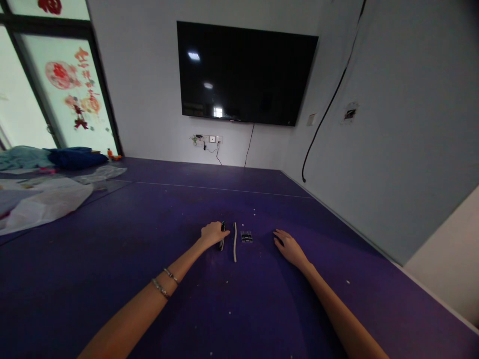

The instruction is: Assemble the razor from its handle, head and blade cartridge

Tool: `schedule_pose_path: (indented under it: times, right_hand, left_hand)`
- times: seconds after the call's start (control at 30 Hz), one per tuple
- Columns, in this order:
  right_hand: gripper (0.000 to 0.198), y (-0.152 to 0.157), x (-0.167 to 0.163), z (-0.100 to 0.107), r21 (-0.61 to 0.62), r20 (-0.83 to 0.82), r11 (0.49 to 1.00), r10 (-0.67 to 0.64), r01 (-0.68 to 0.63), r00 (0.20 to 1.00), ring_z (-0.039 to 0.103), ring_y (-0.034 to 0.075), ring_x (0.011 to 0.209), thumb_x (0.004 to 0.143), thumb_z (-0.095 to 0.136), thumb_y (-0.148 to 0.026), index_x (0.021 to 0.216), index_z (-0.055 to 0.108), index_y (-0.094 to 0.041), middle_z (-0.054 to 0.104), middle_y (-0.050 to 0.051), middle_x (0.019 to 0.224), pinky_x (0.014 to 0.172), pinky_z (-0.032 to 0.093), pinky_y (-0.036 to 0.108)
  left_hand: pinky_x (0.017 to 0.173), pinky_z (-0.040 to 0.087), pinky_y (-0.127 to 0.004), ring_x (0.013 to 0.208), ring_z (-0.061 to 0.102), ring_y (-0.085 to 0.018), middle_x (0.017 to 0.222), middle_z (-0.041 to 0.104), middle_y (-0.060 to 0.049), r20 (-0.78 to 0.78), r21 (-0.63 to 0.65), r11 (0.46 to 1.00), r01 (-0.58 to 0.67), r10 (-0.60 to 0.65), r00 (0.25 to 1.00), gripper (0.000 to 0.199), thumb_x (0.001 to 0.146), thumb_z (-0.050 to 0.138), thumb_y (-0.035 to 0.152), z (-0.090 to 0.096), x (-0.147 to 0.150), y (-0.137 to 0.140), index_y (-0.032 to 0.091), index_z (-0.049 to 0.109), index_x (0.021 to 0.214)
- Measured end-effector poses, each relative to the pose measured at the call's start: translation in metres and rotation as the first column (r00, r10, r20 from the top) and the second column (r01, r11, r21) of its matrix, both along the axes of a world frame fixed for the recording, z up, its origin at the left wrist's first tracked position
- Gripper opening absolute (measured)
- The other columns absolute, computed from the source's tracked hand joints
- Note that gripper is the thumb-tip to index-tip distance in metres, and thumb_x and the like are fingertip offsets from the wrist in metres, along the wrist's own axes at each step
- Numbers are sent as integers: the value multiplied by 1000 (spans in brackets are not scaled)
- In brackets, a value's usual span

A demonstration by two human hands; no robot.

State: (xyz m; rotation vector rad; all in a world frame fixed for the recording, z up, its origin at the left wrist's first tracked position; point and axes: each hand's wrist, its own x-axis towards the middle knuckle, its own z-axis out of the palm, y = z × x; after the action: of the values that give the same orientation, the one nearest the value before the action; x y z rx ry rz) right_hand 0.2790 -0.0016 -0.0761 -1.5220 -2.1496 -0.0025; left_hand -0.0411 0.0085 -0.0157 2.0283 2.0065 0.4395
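My left hand [212, 234] is closed around a slim dark tool with a pale edge [222, 243], held at the purple surface [179, 304]. Its exact kind is hard to make out, since my fingers cover part of it. Just right of that hand lies a short length of whitish cable [234, 243], slightly bent and pointing away from me. Beside the cable sit small clear-and-black pieces [247, 237], grouped together. Farther right, my right hand [291, 248] rests palm down on the surface with fingers apart, touching none of these things.
White plastic sheeting [48, 204] and dark blue cloth [77, 157] lie at the far left. A television [245, 75] hangs on the back wall above sockets [212, 139]. Along the right wall a black cable [329, 102] dangles. Pale specks dot the surface.
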Motion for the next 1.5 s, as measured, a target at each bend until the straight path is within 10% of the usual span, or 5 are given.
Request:
schedule_pose_path:
  times: [0.53,0.83,1.07,1.5]
  right_hand:
    - [43,0,1,0,6,40,1000,-6,6,999,44,24,121,86,37,-32,117,58,-10,52,14,127,101,35,40]
    - [42,-2,0,1,18,-14,1000,5,-4,1000,46,26,119,85,39,-33,115,59,-12,53,15,126,101,35,42]
    - [41,0,2,0,16,-34,1000,8,-7,999,46,26,119,85,40,-33,115,60,-13,54,14,125,101,35,43]
    - [40,3,3,-2,21,-10,1000,8,-8,1000,47,26,119,84,40,-31,114,60,-13,54,13,125,100,36,42]
  left_hand:
    - [76,47,-42,92,62,-33,75,65,-14,363,-160,987,-25,82,928,25,71,62,36,2,-6,16,15,56,62]
    - [55,52,-25,51,61,-12,63,62,-5,822,-312,950,33,252,510,26,85,42,32,15,-25,18,13,50,69]
    - [33,30,-15,32,37,-3,54,54,0,865,-410,912,-18,395,308,19,81,40,24,12,-26,14,13,49,69]
    - [32,13,-13,26,21,-2,37,26,10,823,-533,829,168,461,331,40,87,35,43,4,-23,18,17,38,57]
